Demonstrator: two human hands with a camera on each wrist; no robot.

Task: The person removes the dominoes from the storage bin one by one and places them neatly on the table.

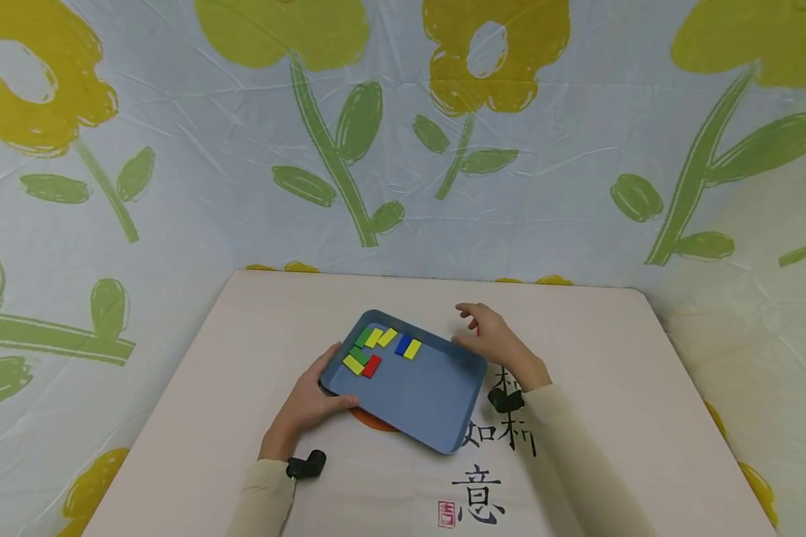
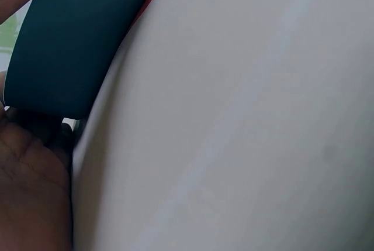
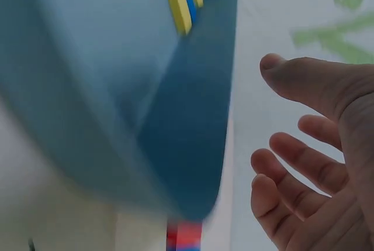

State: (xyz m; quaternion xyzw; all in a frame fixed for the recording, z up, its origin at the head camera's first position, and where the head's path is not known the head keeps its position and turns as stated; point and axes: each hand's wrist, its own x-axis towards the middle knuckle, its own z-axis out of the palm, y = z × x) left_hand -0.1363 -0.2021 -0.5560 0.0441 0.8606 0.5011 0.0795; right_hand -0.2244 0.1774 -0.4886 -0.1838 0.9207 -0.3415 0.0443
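A blue-grey rectangular tray (image 1: 416, 406) lies at an angle in the middle of the head view. My left hand (image 1: 309, 403) grips its left corner, thumb along the near rim and fingers at the left side. Several small flat blocks sit at the tray's far left: green, yellow and one red block (image 1: 372, 366). Apart from these, a blue block (image 1: 404, 344) lies beside a yellow block (image 1: 413, 349). At the tray's far right corner is my right hand (image 1: 500, 343), holding nothing, its fingers loosely bent. The right wrist view shows a gap between that hand and the tray wall (image 3: 193, 116).
Under the tray spreads a pale cloth with black brush characters (image 1: 480, 496) and a red seal mark (image 1: 446, 514). An orange round shape (image 1: 372, 421) peeks out at the near rim. Red and blue pieces (image 3: 186, 236) show beyond the tray's edge. Flower-printed sheets (image 1: 544, 186) enclose the table.
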